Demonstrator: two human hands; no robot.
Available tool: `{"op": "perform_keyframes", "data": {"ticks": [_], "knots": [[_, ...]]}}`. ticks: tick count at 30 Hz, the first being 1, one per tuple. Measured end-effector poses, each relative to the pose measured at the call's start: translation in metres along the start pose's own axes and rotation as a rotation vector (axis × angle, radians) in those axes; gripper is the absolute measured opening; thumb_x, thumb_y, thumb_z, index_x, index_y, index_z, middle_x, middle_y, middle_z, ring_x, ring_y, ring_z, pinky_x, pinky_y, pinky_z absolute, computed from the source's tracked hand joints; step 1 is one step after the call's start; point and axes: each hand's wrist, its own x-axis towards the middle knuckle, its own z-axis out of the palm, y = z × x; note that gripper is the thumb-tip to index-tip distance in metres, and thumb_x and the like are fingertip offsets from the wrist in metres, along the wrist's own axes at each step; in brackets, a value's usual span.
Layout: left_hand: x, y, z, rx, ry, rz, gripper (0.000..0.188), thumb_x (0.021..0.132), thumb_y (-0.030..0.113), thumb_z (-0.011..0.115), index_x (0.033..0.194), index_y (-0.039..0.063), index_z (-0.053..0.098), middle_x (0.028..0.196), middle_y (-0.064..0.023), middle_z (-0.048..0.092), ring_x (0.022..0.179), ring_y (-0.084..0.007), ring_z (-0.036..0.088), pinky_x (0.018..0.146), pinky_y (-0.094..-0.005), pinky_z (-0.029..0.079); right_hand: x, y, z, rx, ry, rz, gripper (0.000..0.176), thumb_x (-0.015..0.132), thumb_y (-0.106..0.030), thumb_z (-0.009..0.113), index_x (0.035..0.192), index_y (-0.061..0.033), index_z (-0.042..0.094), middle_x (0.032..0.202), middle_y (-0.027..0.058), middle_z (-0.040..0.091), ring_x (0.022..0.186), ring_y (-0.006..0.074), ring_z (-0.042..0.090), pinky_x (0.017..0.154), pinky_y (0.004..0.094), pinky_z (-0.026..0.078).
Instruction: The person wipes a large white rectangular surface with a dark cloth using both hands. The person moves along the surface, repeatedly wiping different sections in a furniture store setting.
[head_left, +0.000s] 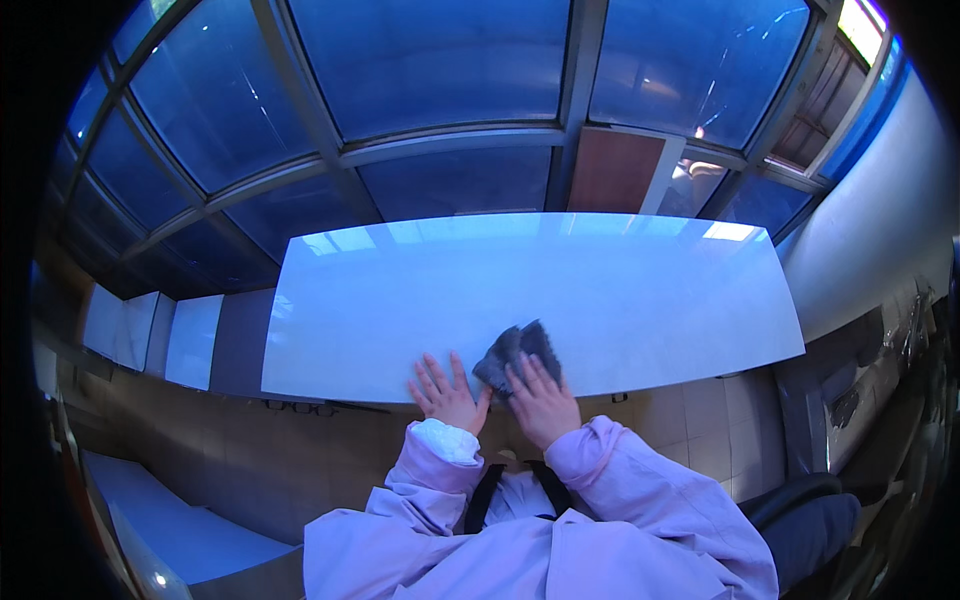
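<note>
A large glossy white panel (637, 292) lies flat before me. Near its front edge, my left hand (448, 394) rests palm down with fingers spread and nothing in it. Just to the right, my right hand (541, 394) presses on a folded dark grey cloth (517, 356) that lies against the panel's surface. The tip of my left thumb is beside the cloth's lower left edge. How firmly the right fingers grip the cloth does not show, but they lie over it.
Behind the panel stand metal-framed windows (450, 67) and a brown board (615, 171). White panels (193, 337) lie at the left, with another large white sheet (180, 517) low at the left. Plastic-wrapped items (862, 397) and a dark chair (810, 525) are at the right.
</note>
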Motion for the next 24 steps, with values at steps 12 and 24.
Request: {"op": "perform_keyframes", "data": {"ticks": [12,24], "knots": [[-0.019,-0.061,-0.001,-0.304,0.146,-0.012,0.072,0.090,0.045,0.044,0.143,0.001,0.019,0.147,-0.0291,0.012,0.139,-0.0392,0.007,0.111,-0.0499,0.004,0.098,0.244,-0.013,-0.220,-0.302,0.644,0.061,0.093,-0.044,0.031,0.146,-0.0190,0.016,0.151,0.0175,0.012,0.139,0.0295,0.018,0.107,0.0504,0.022],[-0.022,-0.090,0.010,-0.192,0.159,-0.086,0.072,0.090,0.047,0.041,0.143,0.003,0.019,0.146,-0.0289,0.013,0.138,-0.0408,0.011,0.110,-0.0530,0.011,0.276,0.014,0.036,-0.008,0.008,-0.030,0.051,0.093,-0.040,0.032,0.133,-0.0108,0.044,0.140,0.0182,0.038,0.132,0.0323,0.032,0.108,0.0494,0.020]]}}
